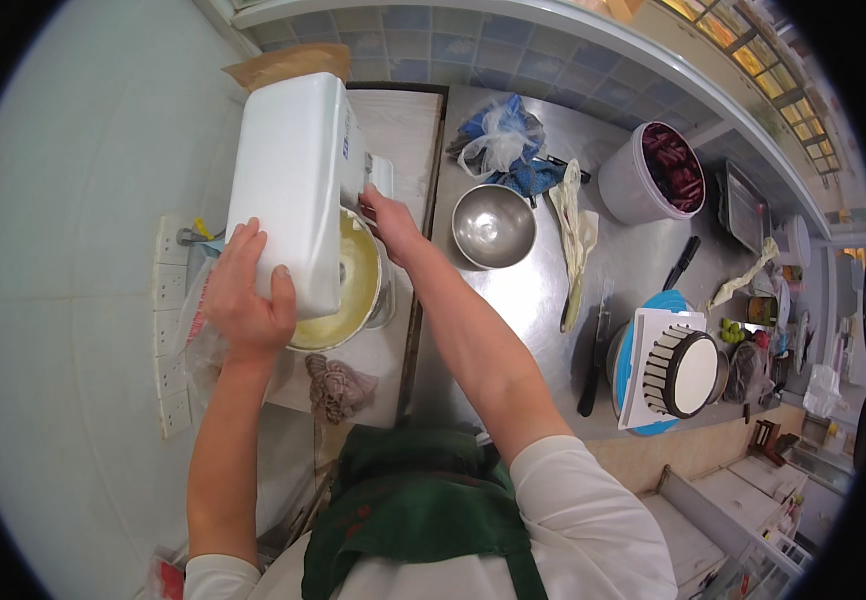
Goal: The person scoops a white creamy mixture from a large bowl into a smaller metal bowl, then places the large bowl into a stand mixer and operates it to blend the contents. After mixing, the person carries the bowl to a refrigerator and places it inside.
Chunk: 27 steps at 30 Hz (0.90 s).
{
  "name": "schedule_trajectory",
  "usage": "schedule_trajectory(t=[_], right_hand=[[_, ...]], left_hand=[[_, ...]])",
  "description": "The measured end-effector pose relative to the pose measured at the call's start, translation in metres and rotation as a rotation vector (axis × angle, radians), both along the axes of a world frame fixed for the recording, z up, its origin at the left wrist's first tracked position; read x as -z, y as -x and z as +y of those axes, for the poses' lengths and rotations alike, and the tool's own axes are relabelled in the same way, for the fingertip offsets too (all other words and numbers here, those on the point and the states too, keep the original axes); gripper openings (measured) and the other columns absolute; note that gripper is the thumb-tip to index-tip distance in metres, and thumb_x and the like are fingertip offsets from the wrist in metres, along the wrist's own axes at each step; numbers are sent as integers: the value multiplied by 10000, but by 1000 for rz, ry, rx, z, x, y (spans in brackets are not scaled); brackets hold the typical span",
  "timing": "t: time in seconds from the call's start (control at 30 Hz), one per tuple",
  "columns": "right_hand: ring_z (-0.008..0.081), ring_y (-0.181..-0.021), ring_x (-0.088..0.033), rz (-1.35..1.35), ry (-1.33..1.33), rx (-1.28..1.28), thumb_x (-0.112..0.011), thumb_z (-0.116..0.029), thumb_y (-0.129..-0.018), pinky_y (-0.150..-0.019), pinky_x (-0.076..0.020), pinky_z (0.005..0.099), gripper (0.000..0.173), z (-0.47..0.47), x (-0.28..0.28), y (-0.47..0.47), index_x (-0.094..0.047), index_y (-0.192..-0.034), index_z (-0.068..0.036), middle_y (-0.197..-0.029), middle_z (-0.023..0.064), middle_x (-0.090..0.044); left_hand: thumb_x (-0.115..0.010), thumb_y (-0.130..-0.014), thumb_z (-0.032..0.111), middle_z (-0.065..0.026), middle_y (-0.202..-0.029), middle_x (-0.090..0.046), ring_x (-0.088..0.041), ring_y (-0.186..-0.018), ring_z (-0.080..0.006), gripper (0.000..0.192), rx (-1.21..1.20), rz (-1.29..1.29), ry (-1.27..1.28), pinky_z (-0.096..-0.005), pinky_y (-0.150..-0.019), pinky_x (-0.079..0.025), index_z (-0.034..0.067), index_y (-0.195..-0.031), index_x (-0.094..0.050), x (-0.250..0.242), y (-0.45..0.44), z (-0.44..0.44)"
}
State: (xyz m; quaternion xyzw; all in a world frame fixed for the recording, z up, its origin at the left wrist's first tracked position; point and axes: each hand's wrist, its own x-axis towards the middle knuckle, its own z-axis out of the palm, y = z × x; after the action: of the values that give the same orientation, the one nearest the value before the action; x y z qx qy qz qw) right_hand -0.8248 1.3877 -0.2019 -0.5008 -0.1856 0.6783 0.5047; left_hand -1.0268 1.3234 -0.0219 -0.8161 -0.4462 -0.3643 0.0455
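Note:
My left hand [251, 296] rests with spread fingers on the top and side of the white head of a stand mixer [290, 187]. My right hand [391, 225] reaches to the mixer's far side, by a small lever or knob near the rim of the bowl; its fingertips are partly hidden, so its hold cannot be told. Beneath the mixer head sits a metal mixing bowl [361, 281] with pale yellow cream or batter coating its inside. The mixer head hides the bowl's left part.
A crumpled brown cloth [339, 386] lies near the mixer. On the steel counter are a metal bowl [494, 226], piping bags [574, 240], a long knife [594, 360], a white tub of dark red pieces [631, 180] and a drip-decorated cake [692, 373] on a blue turntable [658, 301]. Wall sockets [171, 330] are at left.

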Motion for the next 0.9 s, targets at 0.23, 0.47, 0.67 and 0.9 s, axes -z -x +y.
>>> schedule_trajectory(t=[0.23,0.47,0.67,0.9], right_hand=[[281,-1425,-436,16,8,-105,-513,-539,-1035,-1147,-376,423,770,1,-5,-6,-431,-1475,87,-1515,160,-480],[288,-1433,-429,30,-2,-101,-515,-550,-1031,-1152,-369,416,784,-1,-6,-3,-430,-1473,92,-1514,172,-480],[290,-1433,-423,-9,3,-97,-509,-562,-1028,-1164,-349,428,794,-1,-6,-3,-431,-1473,91,-1525,173,-467],[217,-1081,-556,-77,3,20,-585,-552,-983,-942,-451,374,672,-1,-4,6,-642,-1239,66,-1258,148,-617]], left_hand=[[-630,-812,160,-205,-1225,-706,-687,-1129,-392,379,7,-4,11,-437,-958,-543,-19,-1142,-683,-2,0,0],[-644,-815,147,-205,-1213,-712,-691,-1123,-389,358,11,-27,1,-431,-950,-550,-21,-1127,-690,0,0,1],[-662,-814,148,-199,-1201,-718,-691,-1127,-381,355,7,-48,17,-433,-951,-549,-3,-1134,-693,0,1,1],[-665,-819,167,-195,-1210,-715,-689,-1130,-383,356,-4,-44,-17,-434,-953,-548,4,-1135,-693,2,0,-1]])
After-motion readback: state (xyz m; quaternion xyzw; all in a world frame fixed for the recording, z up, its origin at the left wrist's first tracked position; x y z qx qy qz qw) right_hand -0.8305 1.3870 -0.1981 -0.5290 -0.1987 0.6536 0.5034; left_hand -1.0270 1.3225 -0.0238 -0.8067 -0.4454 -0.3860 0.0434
